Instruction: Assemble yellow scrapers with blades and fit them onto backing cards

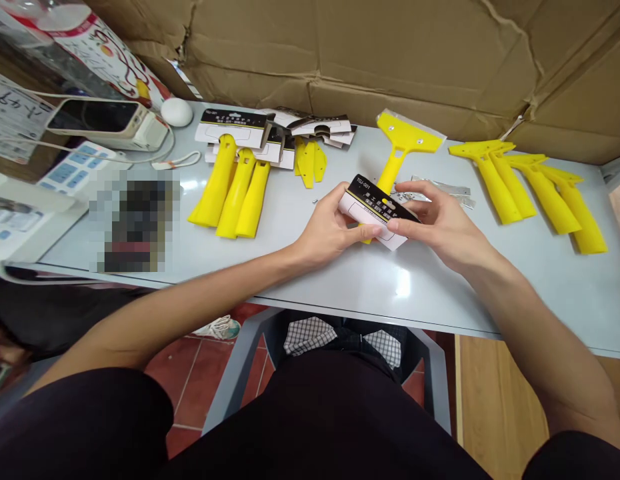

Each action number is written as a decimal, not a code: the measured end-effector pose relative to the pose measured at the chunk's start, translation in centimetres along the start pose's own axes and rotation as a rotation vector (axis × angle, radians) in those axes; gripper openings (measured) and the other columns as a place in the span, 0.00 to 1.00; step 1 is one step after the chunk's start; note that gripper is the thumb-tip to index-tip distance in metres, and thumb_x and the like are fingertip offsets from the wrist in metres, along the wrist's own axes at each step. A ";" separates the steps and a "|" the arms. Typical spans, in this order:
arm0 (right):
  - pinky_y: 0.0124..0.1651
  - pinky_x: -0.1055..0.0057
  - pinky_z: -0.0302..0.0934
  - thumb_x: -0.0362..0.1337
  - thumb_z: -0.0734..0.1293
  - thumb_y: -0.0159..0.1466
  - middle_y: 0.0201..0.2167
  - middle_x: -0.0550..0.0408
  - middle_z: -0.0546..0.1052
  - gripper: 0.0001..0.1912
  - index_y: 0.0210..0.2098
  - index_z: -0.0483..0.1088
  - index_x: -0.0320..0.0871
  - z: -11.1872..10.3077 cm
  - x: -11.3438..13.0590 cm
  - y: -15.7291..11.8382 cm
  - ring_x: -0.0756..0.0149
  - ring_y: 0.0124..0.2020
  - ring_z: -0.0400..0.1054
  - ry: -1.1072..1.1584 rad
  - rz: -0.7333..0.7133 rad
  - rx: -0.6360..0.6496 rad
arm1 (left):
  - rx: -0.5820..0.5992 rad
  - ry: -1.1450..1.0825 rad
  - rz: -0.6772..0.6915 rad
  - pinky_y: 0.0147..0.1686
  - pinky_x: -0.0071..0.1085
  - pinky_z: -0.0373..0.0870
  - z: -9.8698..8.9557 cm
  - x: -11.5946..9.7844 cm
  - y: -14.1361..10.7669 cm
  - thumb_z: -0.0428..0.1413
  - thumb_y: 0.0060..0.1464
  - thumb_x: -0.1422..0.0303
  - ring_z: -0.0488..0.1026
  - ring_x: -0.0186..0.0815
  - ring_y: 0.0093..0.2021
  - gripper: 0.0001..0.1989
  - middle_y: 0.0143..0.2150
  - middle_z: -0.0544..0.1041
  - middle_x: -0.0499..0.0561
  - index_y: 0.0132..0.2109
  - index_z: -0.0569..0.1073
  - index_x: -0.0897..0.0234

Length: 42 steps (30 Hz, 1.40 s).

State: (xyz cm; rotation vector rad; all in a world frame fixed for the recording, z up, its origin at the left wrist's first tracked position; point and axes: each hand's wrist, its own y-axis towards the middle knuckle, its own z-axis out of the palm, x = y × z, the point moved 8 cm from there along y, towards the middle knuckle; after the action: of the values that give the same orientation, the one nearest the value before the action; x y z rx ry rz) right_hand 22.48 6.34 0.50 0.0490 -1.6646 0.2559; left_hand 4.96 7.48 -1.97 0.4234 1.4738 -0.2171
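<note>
A black and white printed card (375, 212) is held between my two hands, around the lower part of a yellow scraper's handle. My left hand (330, 230) grips the card's left side, its thumb on the white face. On the right side, my right hand (440, 223) pinches the card, thumb in front. The yellow scraper (405, 143) points away from me, its wide head uppermost. To the left lie three yellow handles (235, 193) with similar cards (233, 128) at their tops. Several yellow scraper pieces (535, 183) lie at the right.
More cards (323, 127) and flat yellow plates (310, 162) lie at the back. Small screws and clear packets (445, 190) are behind my right hand. A phone (97, 117), white egg-shaped object (177, 112) and cable are at the left. Cardboard (315, 53) stands behind the table (290, 283).
</note>
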 end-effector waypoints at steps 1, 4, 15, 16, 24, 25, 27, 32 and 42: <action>0.42 0.54 0.75 0.48 0.87 0.50 0.39 0.56 0.83 0.34 0.53 0.76 0.54 0.0 -0.2 0.0 0.54 0.38 0.79 -0.021 0.010 0.016 | -0.002 0.010 0.002 0.52 0.46 0.80 -0.1 0.1 0.0 0.75 0.48 0.47 0.79 0.48 0.54 0.37 0.52 0.78 0.55 0.54 0.67 0.56; 0.43 0.52 0.74 0.47 0.86 0.52 0.35 0.58 0.83 0.30 0.51 0.76 0.53 0.0 -0.6 0.3 0.55 0.35 0.79 -0.027 0.007 0.004 | 0.008 0.045 0.016 0.52 0.46 0.82 -0.1 0.3 -0.1 0.76 0.46 0.47 0.80 0.48 0.55 0.45 0.57 0.76 0.55 0.64 0.64 0.51; 0.34 0.58 0.72 0.43 0.87 0.49 0.32 0.60 0.81 0.32 0.48 0.73 0.52 1.2 -1.8 -0.2 0.59 0.30 0.77 0.099 0.104 0.004 | -0.183 -0.025 -0.205 0.47 0.48 0.87 0.3 0.9 -6.3 0.77 0.49 0.60 0.87 0.46 0.44 0.54 0.62 0.76 0.58 0.73 0.52 0.43; 0.33 0.58 0.72 0.44 0.87 0.49 0.33 0.59 0.81 0.32 0.48 0.73 0.53 1.3 -1.8 -0.2 0.59 0.31 0.77 0.108 0.113 0.005 | -0.179 -0.037 -0.207 0.48 0.50 0.87 0.6 0.8 -6.9 0.76 0.50 0.60 0.87 0.48 0.45 0.55 0.58 0.78 0.56 0.74 0.50 0.43; 0.33 0.57 0.74 0.44 0.87 0.48 0.37 0.59 0.82 0.32 0.37 0.63 0.52 0.6 -1.4 -0.1 0.57 0.34 0.78 0.159 0.081 -0.082 | -0.183 -0.038 -0.231 0.49 0.52 0.88 1.6 0.7 -9.9 0.73 0.55 0.61 0.88 0.51 0.46 0.57 0.56 0.78 0.54 0.77 0.43 0.40; 0.34 0.56 0.75 0.44 0.87 0.47 0.37 0.59 0.81 0.33 0.37 0.62 0.53 0.5 -1.3 -0.2 0.56 0.35 0.79 0.175 0.077 -0.088 | -0.177 -0.045 -0.240 0.48 0.51 0.89 1.8 0.5 -10.2 0.74 0.54 0.61 0.88 0.50 0.46 0.56 0.55 0.77 0.53 0.76 0.45 0.40; 0.36 0.55 0.77 0.44 0.88 0.47 0.38 0.60 0.81 0.36 0.40 0.61 0.54 0.5 -1.3 -0.2 0.55 0.38 0.80 0.205 0.083 -0.081 | -0.173 -0.067 -0.263 0.45 0.48 0.90 2.1 0.2 -10.6 0.75 0.52 0.62 0.88 0.49 0.44 0.54 0.54 0.76 0.51 0.74 0.50 0.39; 0.34 0.59 0.78 0.44 0.88 0.47 0.40 0.60 0.81 0.39 0.44 0.59 0.54 0.8 -1.5 -0.2 0.56 0.40 0.81 0.273 0.104 -0.074 | -0.249 -0.154 -0.363 0.45 0.45 0.90 2.4 -0.4 -10.9 0.77 0.49 0.65 0.88 0.46 0.42 0.52 0.52 0.75 0.49 0.71 0.54 0.45; 0.36 0.52 0.82 0.46 0.82 0.56 0.43 0.58 0.80 0.29 0.48 0.63 0.55 0.4 -1.8 0.3 0.52 0.45 0.81 0.333 0.047 -0.107 | -0.207 -0.073 -0.411 0.39 0.36 0.86 3.8 0.5 -11.0 0.76 0.47 0.65 0.86 0.42 0.43 0.28 0.47 0.78 0.49 0.45 0.66 0.57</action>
State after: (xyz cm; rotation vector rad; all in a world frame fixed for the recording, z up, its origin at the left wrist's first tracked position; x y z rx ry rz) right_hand 22.26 6.33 -1.29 -0.1085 -1.3462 0.1983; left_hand 4.10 -3.96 -3.89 -0.0581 1.4830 -0.3967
